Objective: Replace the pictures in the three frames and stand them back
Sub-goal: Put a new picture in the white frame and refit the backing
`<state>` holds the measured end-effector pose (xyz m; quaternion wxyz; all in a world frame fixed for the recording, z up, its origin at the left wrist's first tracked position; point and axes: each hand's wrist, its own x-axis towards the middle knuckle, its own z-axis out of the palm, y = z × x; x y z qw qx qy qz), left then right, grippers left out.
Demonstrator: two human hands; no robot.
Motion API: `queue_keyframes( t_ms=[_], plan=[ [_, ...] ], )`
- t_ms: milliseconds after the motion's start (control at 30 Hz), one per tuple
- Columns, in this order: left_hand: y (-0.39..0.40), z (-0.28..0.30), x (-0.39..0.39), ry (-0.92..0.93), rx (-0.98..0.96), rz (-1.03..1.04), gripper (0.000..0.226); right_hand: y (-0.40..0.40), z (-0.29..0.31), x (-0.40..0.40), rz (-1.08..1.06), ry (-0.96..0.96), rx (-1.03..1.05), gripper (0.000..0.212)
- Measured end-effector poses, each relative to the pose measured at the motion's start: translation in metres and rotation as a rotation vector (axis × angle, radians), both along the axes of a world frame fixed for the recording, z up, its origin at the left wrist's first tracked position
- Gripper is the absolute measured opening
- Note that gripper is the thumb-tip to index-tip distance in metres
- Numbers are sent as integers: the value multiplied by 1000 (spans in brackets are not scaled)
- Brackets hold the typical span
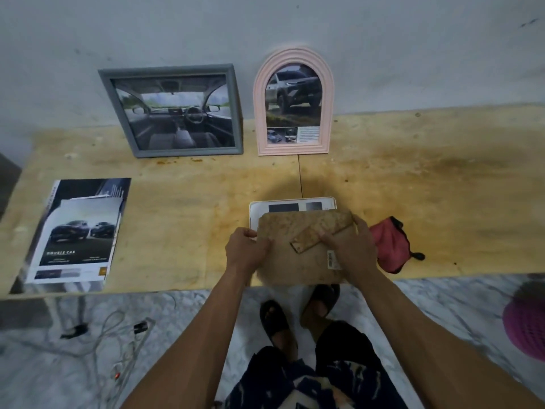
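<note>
1. Lying flat at the table's left end: stack of car pictures [78, 231], top sheet shows two dark cars, a darker sheet sticks out behind it
2. Grey frame [174, 110] stands upright at the back, leaning on the wall, car-interior picture inside
3. Pink arched frame [293, 103] stands just right of the grey one, also against the wall, holds an SUV picture with small insets and text at the bottom
4. Table [413, 178] is bare plywood, stained, near edge runs across mid-view
5. Left hand [247, 250] grips the left edge of the brown backing board [295, 261], fingers curled over the top face
6. Backing board is tilted, near edge overhanging the table edge; its stand leg [321, 231] lies diagonally across the top
7. White frame [292, 206] lies flat under the board's far edge, only its far strip visible, picture with two dark patches showing in it
8. Right hand [351, 247] holds the board's right side, fingers curled around the right edge, thumb side lying on the face near the stand leg and a label
9. Red pouch [389, 246] on the table just right of the right hand, black cord end beside it
10. Floor level: cables lower left, person's sandalled feet below the board, magenta basket [528, 323] at far right edge
</note>
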<state>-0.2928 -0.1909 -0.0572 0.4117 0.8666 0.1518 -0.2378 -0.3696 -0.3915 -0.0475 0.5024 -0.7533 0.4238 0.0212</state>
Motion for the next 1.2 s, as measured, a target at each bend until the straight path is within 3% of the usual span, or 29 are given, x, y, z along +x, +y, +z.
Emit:
queue_keyframes(
  t_ms=[333,467,1200],
  plan=[
    [10,-25,27,-84,156,-57,41,-40,-12,17,-175,-67,47,103],
    [9,-25,32,-56,138,-46,28,-45,-13,26,-141,-64,-1,87],
    [11,-29,39,6,55,97,11,-9,-35,41,-21,94,-221,91]
  ],
)
